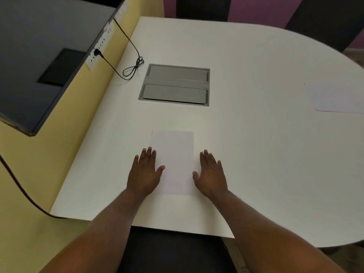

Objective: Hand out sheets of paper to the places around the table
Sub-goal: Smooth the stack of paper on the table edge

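A white sheet of paper [175,160] lies flat on the white table [256,146] near its front edge, straight ahead of me. My left hand [144,173] rests palm down on the sheet's left edge, fingers spread. My right hand [210,174] lies palm down on the table just beside the sheet's right edge, fingers apart. Neither hand grips anything. A second white sheet [338,97] lies at the table's right side, partly cut off by the frame.
A grey metal cable hatch [175,84] is set into the table's middle. A black cable [132,67] loops at the back left, plugged into a wall strip [98,50]. A dark screen [45,56] hangs at left. Dark chairs [202,6] stand behind the table.
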`<control>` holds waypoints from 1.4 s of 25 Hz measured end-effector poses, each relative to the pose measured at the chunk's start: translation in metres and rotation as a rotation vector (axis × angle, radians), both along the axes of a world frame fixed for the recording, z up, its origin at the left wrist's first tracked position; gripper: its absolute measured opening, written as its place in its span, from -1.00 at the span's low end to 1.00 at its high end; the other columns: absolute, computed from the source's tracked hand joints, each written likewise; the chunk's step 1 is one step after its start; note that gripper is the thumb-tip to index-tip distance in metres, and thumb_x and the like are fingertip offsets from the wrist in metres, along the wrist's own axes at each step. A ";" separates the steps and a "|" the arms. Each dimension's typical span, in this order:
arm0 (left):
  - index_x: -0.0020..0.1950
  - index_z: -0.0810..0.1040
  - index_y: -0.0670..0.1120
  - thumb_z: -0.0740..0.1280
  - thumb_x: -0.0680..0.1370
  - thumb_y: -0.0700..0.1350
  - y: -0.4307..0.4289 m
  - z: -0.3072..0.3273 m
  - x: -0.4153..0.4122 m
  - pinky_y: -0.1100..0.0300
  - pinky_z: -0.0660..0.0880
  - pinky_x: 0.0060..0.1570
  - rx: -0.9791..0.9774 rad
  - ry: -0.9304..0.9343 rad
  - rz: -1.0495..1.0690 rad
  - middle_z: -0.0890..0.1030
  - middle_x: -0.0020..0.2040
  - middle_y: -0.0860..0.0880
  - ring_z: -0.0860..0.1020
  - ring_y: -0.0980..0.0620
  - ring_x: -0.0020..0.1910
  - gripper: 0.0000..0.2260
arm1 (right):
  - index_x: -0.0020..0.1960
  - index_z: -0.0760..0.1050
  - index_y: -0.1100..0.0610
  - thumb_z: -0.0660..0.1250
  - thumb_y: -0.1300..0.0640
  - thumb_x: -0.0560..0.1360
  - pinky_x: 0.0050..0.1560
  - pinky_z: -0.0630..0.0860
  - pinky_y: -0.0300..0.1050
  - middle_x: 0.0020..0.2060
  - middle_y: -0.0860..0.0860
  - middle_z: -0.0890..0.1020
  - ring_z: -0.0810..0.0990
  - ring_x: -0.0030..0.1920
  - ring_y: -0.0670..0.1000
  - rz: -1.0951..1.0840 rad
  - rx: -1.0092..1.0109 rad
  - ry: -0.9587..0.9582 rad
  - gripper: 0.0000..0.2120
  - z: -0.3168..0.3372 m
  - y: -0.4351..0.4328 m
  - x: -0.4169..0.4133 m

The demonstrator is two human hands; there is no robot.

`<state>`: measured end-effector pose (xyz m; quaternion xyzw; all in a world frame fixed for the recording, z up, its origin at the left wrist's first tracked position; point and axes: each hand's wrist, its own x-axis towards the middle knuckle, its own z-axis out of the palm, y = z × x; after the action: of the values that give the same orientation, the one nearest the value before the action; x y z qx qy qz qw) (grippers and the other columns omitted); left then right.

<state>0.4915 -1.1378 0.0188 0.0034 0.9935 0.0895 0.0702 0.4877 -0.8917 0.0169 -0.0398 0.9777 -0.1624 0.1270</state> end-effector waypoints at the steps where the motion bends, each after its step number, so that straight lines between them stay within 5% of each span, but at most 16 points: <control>1: 0.63 0.12 -0.15 0.04 0.66 0.21 0.004 0.010 0.004 -0.03 -0.05 0.59 -0.016 0.013 -0.042 0.09 0.65 -0.11 0.02 -0.06 0.64 -0.36 | 0.64 -0.07 0.14 0.12 -0.09 0.61 0.60 -0.11 0.12 0.64 0.05 -0.05 -0.08 0.63 0.03 0.005 0.013 0.007 -0.28 0.008 0.003 0.004; 11: 0.65 -0.07 -0.14 -0.34 0.53 0.36 0.050 0.108 0.029 -0.03 -0.17 0.60 -0.087 0.119 -0.226 -0.07 0.66 -0.07 -0.13 0.00 0.64 -0.17 | 0.63 -0.28 0.10 -0.05 -0.22 0.66 0.59 -0.25 0.16 0.62 0.00 -0.26 -0.27 0.62 0.00 -0.063 0.058 0.142 -0.28 0.103 0.033 0.050; 35: 0.65 -0.13 -0.12 -0.27 0.59 0.35 0.267 0.200 0.047 0.00 -0.21 0.59 -0.094 0.294 -0.530 -0.12 0.66 -0.04 -0.19 0.05 0.63 -0.23 | 0.63 -0.30 0.10 -0.08 -0.27 0.64 0.57 -0.30 0.16 0.62 -0.01 -0.27 -0.28 0.61 -0.01 -0.408 0.127 0.320 -0.25 0.203 0.249 0.134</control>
<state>0.5384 -0.8708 0.2184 0.2724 0.9605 0.0206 -0.0533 0.6219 -0.6424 0.2202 0.1408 0.9814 -0.1146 -0.0625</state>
